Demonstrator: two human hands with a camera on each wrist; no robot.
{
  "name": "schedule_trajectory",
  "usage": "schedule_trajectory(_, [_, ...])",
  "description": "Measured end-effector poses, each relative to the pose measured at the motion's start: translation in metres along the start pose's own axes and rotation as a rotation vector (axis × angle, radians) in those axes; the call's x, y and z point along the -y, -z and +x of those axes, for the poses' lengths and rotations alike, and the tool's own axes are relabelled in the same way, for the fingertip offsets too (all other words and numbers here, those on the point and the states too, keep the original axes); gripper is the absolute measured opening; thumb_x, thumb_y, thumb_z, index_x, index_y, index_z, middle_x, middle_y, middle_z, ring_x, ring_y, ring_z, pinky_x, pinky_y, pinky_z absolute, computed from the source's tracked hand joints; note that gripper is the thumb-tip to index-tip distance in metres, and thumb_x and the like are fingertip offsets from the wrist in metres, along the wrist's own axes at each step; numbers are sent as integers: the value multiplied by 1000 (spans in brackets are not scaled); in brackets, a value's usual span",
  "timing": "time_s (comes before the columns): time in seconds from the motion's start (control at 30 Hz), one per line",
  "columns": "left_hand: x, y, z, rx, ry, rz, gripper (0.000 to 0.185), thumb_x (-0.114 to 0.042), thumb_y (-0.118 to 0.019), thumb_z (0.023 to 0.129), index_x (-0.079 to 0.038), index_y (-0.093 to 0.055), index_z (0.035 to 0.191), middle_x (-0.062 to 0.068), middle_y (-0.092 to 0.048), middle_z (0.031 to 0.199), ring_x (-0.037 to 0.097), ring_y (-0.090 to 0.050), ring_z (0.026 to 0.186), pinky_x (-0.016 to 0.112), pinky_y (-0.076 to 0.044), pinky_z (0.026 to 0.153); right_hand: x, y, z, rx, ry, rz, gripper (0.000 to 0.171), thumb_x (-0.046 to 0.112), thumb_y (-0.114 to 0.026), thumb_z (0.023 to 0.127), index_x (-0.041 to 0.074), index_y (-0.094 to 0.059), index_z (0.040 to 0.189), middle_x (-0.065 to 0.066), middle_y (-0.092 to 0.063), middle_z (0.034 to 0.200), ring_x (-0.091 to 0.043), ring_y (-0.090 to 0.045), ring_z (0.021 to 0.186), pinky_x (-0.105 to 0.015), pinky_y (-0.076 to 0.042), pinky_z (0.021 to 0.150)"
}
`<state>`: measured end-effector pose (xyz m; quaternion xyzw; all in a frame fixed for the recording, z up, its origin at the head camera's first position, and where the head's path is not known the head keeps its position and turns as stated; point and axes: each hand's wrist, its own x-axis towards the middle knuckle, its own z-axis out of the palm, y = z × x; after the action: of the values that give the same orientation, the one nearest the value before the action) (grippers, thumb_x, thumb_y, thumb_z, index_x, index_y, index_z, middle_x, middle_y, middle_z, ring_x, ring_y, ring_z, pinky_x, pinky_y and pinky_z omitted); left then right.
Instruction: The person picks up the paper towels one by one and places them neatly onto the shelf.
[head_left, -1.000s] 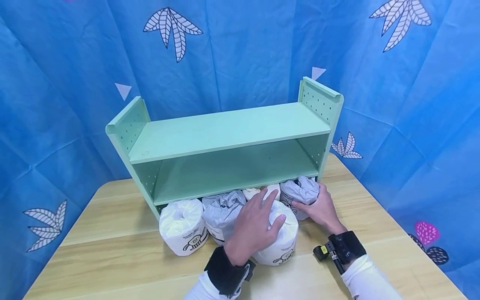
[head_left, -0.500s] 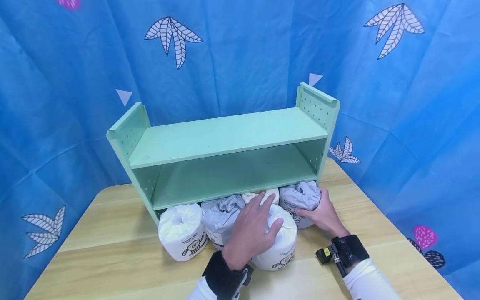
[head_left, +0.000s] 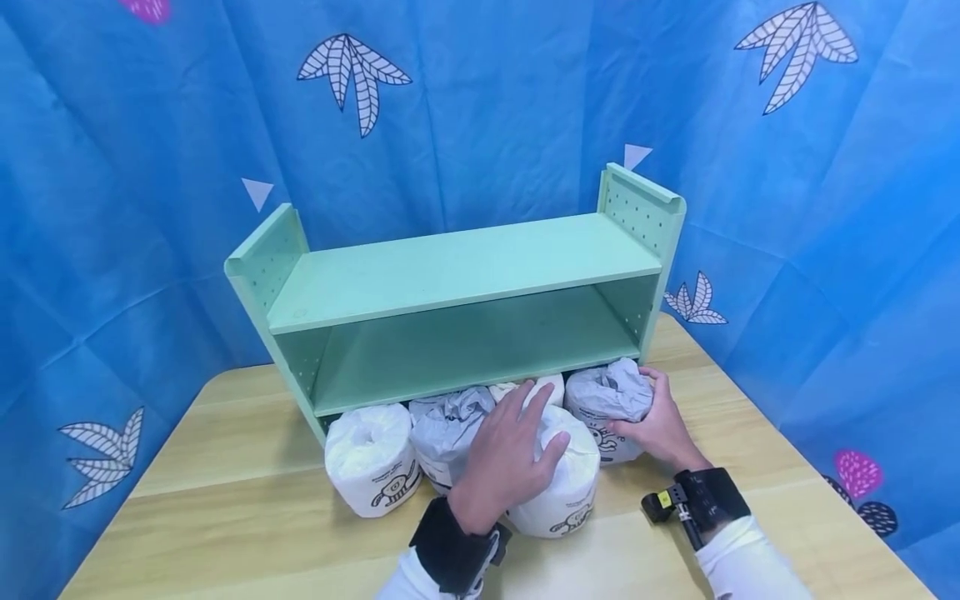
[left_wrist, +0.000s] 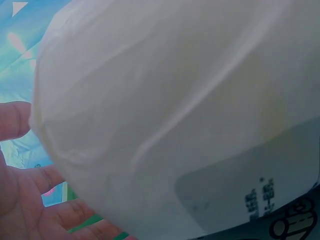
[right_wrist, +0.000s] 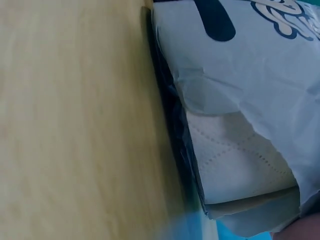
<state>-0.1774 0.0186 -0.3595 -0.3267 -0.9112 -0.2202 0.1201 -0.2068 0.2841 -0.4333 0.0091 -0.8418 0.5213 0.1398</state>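
the front roll (head_left: 558,483) of toilet paper, in a white wrapper with a cartoon print, stands on the table (head_left: 225,517) just in front of the green shelf (head_left: 465,275), nearest the person. the left hand (head_left: 510,454) lies over its top, fingers spread and lightly bent around the curve, thumb on the roll's right side; in the left wrist view the wrapper (left_wrist: 175,115) fills almost everything, with fingertips (left_wrist: 15,120) at the left edge. just to its right, the right-end roll (head_left: 607,400), in a crumpled wrapper, sits at the foot of the shelf's right side panel. the right hand (head_left: 660,425) grips it from the right, fingers curled round its side and top. the right wrist view shows that roll (right_wrist: 240,125) resting on the wood, torn wrapper baring embossed paper.

behind the front roll a further roll (head_left: 525,390) peeks out under the lowest board. left of it stand a grey-wrapped roll (head_left: 446,425) and then a white roll (head_left: 371,458), touching side by side. both shelf boards are bare. black wrist straps (head_left: 705,500) sit on white sleeves. a blue curtain (head_left: 135,125) with leaf prints hangs behind.
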Motion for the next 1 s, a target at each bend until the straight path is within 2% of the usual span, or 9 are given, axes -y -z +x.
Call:
schedule_trajectory(0.63, [2,7,-1,28,45,-17,65,-47,-43,98,-13,-31,152,18,-32,153,32,-31,139,53,-30,110,0,7,-5,11,20,18,101,4,-83,66,1,-18,144,-31,-38,135,-47,-41,121,-61,-29,104])
schedule_trajectory(0.87, [5,8,-4,7,49,-32,64,-45,-46,97,-12,-33,151,18,-35,151,32,-33,138,53,-31,109,2,6,-9,24,18,10,100,5,-84,67,0,-18,143,-32,-39,134,-47,-41,121,-63,-29,103])
schedule_trajectory(1.0, [7,14,-2,-41,24,-34,63,-43,-49,97,-11,-36,149,20,-38,149,35,-35,136,55,-33,107,6,10,-5,19,49,24,100,3,-84,66,-2,-19,142,-32,-39,134,-47,-41,121,-64,-29,104])
